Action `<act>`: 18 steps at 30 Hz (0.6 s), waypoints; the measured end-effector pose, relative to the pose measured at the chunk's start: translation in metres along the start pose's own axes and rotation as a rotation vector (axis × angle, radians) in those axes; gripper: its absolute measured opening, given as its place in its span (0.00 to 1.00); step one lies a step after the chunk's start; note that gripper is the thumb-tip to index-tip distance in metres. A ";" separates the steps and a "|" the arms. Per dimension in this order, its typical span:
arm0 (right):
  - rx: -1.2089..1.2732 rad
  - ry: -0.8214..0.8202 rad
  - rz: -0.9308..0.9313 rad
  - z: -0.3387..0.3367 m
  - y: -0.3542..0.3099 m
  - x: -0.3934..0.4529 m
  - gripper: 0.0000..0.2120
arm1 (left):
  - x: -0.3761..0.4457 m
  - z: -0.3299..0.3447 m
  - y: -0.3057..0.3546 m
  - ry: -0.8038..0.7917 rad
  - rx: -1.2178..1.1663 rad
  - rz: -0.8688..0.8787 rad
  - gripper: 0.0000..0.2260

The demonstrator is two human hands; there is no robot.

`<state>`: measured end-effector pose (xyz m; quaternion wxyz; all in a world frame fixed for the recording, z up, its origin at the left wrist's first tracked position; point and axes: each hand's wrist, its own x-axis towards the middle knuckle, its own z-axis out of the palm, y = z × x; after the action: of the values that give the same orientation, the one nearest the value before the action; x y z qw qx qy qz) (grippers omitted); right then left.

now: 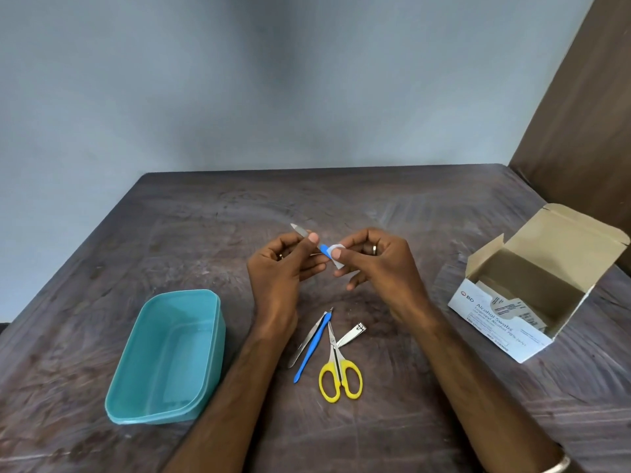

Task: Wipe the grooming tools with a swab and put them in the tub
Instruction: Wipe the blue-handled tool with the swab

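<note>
Blue-handled metal nail file point(309, 239) is pinched at its blade by the left hand point(285, 268), long axis running left to right; white swab point(336, 256) is pinched round its handle by the right hand point(372, 264). Empty teal plastic tub point(136, 377) is nearer the left hand, toward the table's left edge

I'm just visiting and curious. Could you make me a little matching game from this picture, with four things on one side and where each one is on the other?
Things:
1. nail file
2. swab
3. scissors
4. tub

Places:
A. lying on the table between the person's forearms
B. pinched in the right hand, wrapped on the file's blue handle
C. standing open on the table, left of the left forearm
D. held in the left hand, metal tip pointing up and away

Pairs: 1-D, 2-B, 3-A, 4-C
</note>
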<state>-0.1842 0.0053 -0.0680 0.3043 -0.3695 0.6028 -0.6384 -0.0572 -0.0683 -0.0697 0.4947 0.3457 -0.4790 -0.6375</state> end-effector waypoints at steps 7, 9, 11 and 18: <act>0.000 0.009 -0.010 0.002 -0.003 -0.002 0.05 | 0.000 -0.001 -0.001 -0.015 -0.008 0.021 0.08; 0.034 0.003 0.005 0.001 -0.004 -0.003 0.05 | 0.002 -0.003 -0.001 -0.007 -0.044 0.010 0.08; 0.082 -0.007 0.024 0.002 -0.005 -0.004 0.04 | 0.004 -0.004 -0.001 -0.005 -0.084 -0.001 0.08; 0.366 -0.086 0.244 0.006 -0.009 -0.007 0.05 | 0.013 -0.011 -0.005 -0.067 -0.101 0.031 0.03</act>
<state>-0.1750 0.0083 -0.0597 0.4666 -0.2594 0.5035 -0.6793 -0.0526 -0.0834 -0.0772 0.5050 0.2910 -0.4678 -0.6644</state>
